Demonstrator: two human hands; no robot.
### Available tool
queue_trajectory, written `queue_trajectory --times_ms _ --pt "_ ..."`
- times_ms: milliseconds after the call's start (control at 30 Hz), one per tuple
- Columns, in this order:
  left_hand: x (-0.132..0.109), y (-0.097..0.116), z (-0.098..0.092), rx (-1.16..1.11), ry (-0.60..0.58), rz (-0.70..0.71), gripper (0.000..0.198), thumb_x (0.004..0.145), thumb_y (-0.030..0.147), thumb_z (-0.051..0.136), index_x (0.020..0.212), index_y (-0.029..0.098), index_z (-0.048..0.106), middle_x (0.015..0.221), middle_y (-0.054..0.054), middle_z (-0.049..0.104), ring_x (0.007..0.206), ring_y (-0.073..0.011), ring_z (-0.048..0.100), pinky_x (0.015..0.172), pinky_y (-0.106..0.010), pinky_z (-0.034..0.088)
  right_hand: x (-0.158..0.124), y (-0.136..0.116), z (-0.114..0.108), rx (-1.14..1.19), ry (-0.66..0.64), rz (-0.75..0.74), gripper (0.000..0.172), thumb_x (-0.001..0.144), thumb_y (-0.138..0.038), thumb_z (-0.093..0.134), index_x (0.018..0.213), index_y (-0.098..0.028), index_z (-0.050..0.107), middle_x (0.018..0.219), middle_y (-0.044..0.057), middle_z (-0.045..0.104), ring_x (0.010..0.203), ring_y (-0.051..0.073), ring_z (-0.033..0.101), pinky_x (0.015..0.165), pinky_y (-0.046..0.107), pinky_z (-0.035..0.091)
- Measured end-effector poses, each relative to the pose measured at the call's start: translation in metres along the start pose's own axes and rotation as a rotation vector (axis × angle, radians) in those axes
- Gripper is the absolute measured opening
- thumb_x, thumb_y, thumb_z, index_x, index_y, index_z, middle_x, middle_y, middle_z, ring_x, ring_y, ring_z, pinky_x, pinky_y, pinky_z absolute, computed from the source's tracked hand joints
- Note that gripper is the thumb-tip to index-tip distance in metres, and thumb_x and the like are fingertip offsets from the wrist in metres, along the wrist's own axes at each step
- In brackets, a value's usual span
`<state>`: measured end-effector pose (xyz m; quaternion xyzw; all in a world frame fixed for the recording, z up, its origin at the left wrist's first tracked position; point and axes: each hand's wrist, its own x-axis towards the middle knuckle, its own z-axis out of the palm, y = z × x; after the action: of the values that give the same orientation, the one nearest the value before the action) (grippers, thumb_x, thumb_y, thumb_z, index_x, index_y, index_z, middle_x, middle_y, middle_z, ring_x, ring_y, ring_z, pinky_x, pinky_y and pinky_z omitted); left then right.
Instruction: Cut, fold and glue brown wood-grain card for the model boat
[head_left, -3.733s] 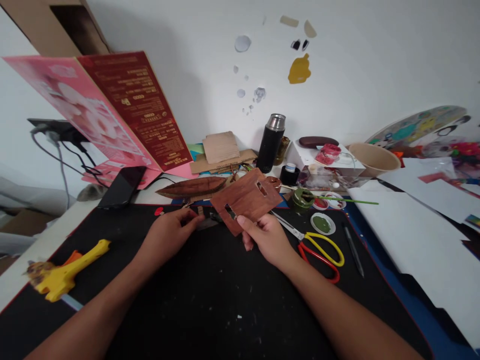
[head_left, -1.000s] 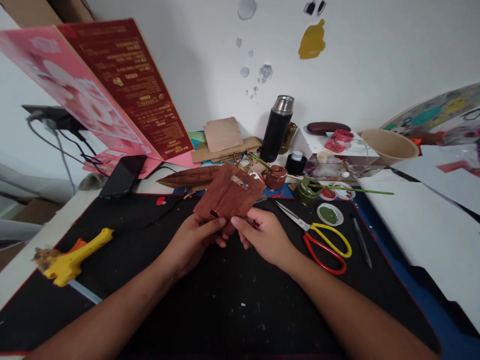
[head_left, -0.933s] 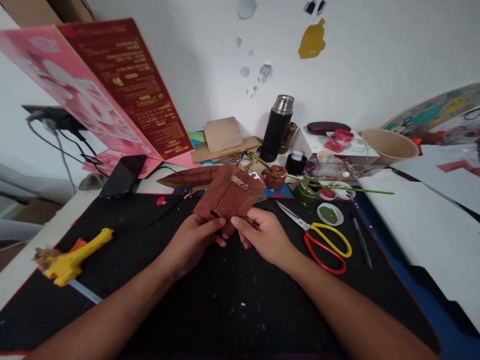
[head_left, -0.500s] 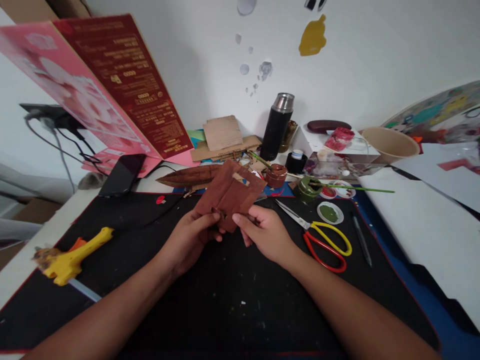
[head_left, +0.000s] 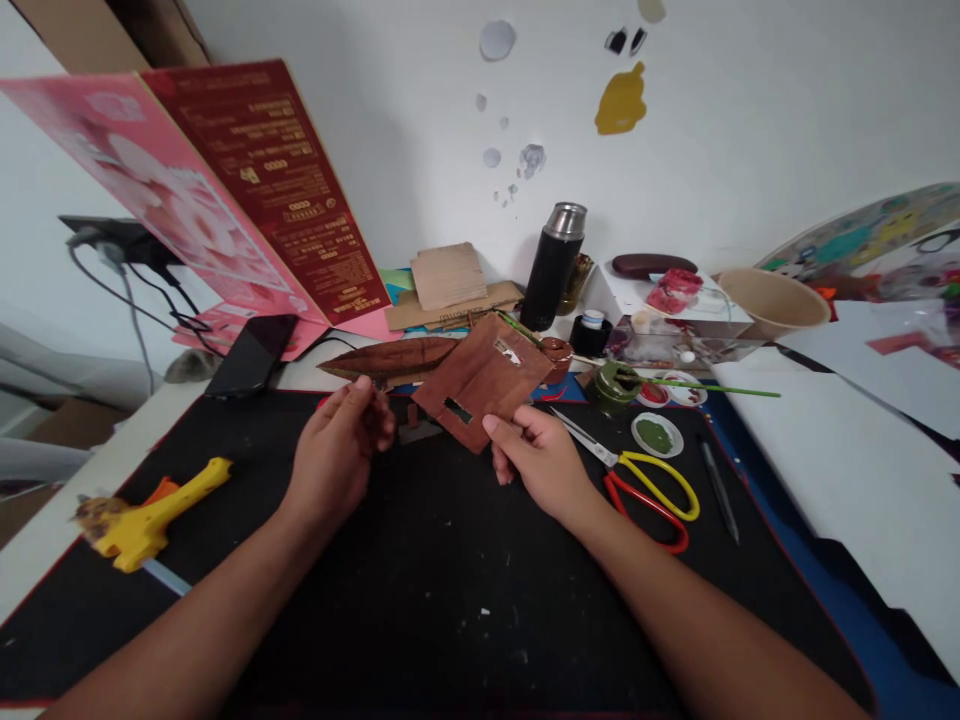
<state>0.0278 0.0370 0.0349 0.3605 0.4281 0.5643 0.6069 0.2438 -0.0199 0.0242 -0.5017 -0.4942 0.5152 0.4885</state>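
My right hand [head_left: 536, 455] pinches the lower right corner of a brown painted piece of cardboard [head_left: 480, 375] between thumb and fingers. The cardboard is tilted above the black mat, with one slot cut near its upper right edge and another near its lower left edge. The black mat shows through the lower slot. My left hand [head_left: 337, 440] is off to the left, apart from the cardboard, its fingers curled in towards the thumb. Whether something small sits between them is hidden. Behind the hands lies a brown leaf-shaped piece [head_left: 390, 358].
Scissors [head_left: 615, 460] with yellow and red handles and a pen [head_left: 720, 490] lie at right, near a green paint jar [head_left: 611, 385]. A yellow glue gun [head_left: 154, 520] is at left. A black flask [head_left: 555, 265], a phone [head_left: 251, 355] and a pink-red box [head_left: 277, 200] stand or lie behind.
My left hand has let go of the brown cardboard and drawn back to the left. My right hand keeps hold of it, and the lower slot is now uncovered.
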Motion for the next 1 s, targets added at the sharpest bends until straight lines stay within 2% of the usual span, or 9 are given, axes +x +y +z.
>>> queue_trajectory --times_ms 100,167,200,300,433,567,700,867,1000 --pt "0.012 0.001 -0.011 0.105 0.103 0.101 0.037 0.084 0.042 0.081 0.068 0.019 0.057 0.064 0.005 0.048 0.053 -0.0077 0.043 0.044 -0.021 0.028 0.0 0.001 0.0 -0.003 0.0 0.011 0.048 0.09 -0.065 0.068 0.07 -0.025 0.051 0.056 -0.005 0.057 0.047 0.012 0.054 0.048 0.026 0.042" --pt "0.016 0.0 -0.015 0.144 0.134 0.139 0.025 0.078 0.034 0.085 0.082 0.02 0.065 0.072 0.004 0.055 0.056 -0.0082 0.048 0.046 -0.02 0.032 -0.001 0.002 0.001 0.004 -0.017 0.018 0.047 0.09 -0.065 0.068 0.071 -0.024 0.052 0.056 -0.005 0.057 0.047 0.011 0.054 0.048 0.026 0.041" --pt "0.017 -0.001 -0.015 0.148 0.135 0.142 0.028 0.075 0.031 0.087 0.093 0.021 0.069 0.079 0.003 0.059 0.06 -0.0089 0.051 0.047 -0.02 0.035 -0.001 0.002 0.002 0.006 -0.027 0.019 0.047 0.09 -0.064 0.068 0.071 -0.024 0.052 0.056 -0.005 0.057 0.047 0.011 0.053 0.048 0.026 0.041" --pt "0.012 -0.002 -0.011 0.128 0.068 0.084 0.045 0.073 0.036 0.088 0.112 0.02 0.071 0.095 -0.002 0.066 0.068 -0.0116 0.058 0.051 -0.02 0.044 0.0 0.003 0.003 0.007 -0.047 0.022 0.046 0.09 -0.064 0.068 0.071 -0.024 0.053 0.055 -0.005 0.057 0.046 0.011 0.053 0.049 0.026 0.04" --pt "-0.001 -0.001 -0.002 0.123 -0.163 -0.085 0.055 0.079 0.061 0.082 0.105 0.013 0.074 0.083 -0.006 0.067 0.063 -0.0149 0.059 0.047 -0.023 0.043 -0.001 0.002 0.003 -0.014 -0.067 0.027 0.048 0.089 -0.065 0.069 0.07 -0.024 0.052 0.053 -0.005 0.057 0.045 0.011 0.052 0.049 0.026 0.039" --pt "-0.01 -0.003 0.002 0.157 -0.343 -0.2 0.042 0.079 0.054 0.085 0.091 0.016 0.072 0.067 0.0 0.06 0.057 -0.0118 0.053 0.045 -0.02 0.039 -0.002 0.002 0.003 -0.014 -0.087 0.025 0.047 0.091 -0.063 0.068 0.07 -0.024 0.052 0.052 -0.005 0.057 0.046 0.011 0.052 0.05 0.026 0.039" --pt "-0.013 -0.007 0.004 0.167 -0.355 -0.223 0.036 0.074 0.044 0.091 0.085 0.016 0.07 0.066 0.002 0.059 0.055 -0.0093 0.049 0.044 -0.018 0.036 -0.002 0.002 0.003 -0.01 -0.096 0.037 0.046 0.092 -0.061 0.068 0.07 -0.024 0.053 0.053 -0.005 0.058 0.046 0.011 0.052 0.049 0.026 0.039" --pt "-0.018 -0.012 0.009 0.148 -0.318 -0.273 0.043 0.063 0.039 0.097 0.089 0.016 0.071 0.075 0.001 0.063 0.06 -0.0104 0.054 0.045 -0.019 0.039 -0.002 0.003 0.003 -0.022 -0.109 0.029 0.046 0.093 -0.061 0.067 0.07 -0.023 0.052 0.054 -0.005 0.057 0.046 0.01 0.052 0.049 0.026 0.038" --pt "-0.019 -0.014 0.011 0.168 -0.32 -0.258 0.041 0.065 0.041 0.096 0.084 0.015 0.07 0.075 0.0 0.063 0.061 -0.0104 0.054 0.047 -0.019 0.04 -0.003 0.004 0.005 -0.035 -0.135 0.017 0.042 0.093 -0.06 0.067 0.077 -0.023 0.057 0.055 -0.006 0.056 0.047 0.011 0.051 0.049 0.026 0.039"
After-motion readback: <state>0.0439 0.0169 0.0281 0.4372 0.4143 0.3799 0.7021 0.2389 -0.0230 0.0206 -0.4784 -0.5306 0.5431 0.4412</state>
